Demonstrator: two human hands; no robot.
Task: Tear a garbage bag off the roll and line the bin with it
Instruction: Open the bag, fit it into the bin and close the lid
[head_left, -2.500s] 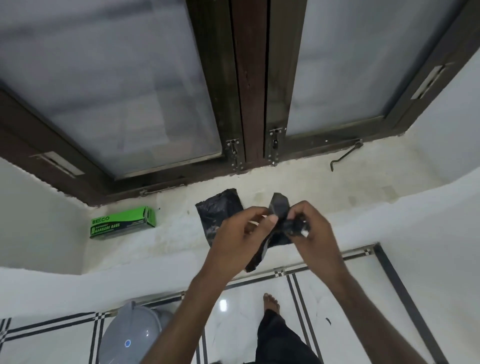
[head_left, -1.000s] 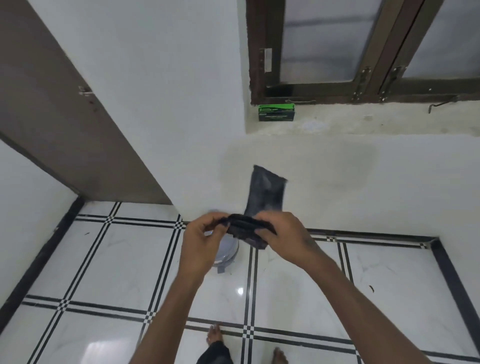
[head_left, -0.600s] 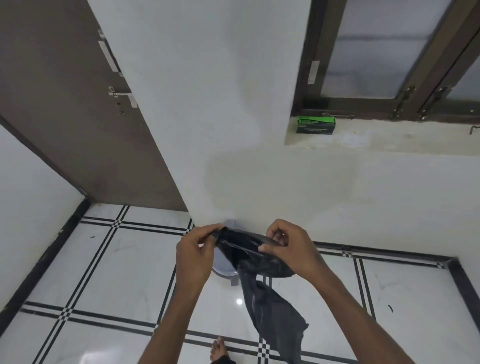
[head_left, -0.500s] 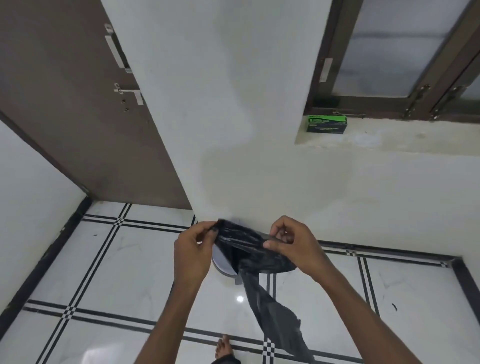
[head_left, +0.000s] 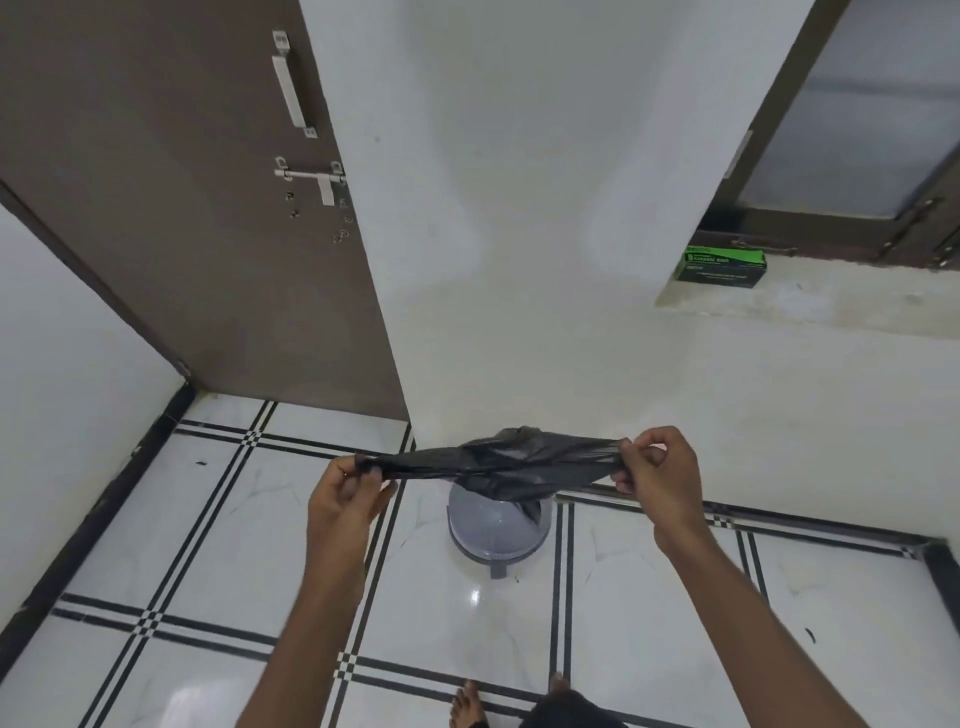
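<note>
A black garbage bag (head_left: 511, 461) is stretched sideways between my two hands at chest height. My left hand (head_left: 345, 493) pinches its left end and my right hand (head_left: 657, 475) pinches its right end. Part of the bag droops in the middle. Directly below it, on the floor against the white wall, stands the grey bin (head_left: 491, 530) with its domed lid on; the bag hides the bin's far edge. The green box of garbage bags (head_left: 723, 266) lies on the window ledge at the right.
A brown door (head_left: 197, 208) with a metal handle and latch stands at the left. A ledge (head_left: 831, 306) runs under the dark-framed window. The floor is glossy white tile with black lines. My bare feet (head_left: 467, 709) show at the bottom edge.
My hands have pulled apart, stretching the bag wide. The hanging tail of the bag has been drawn up. The view has shifted closer to the bin and door.
</note>
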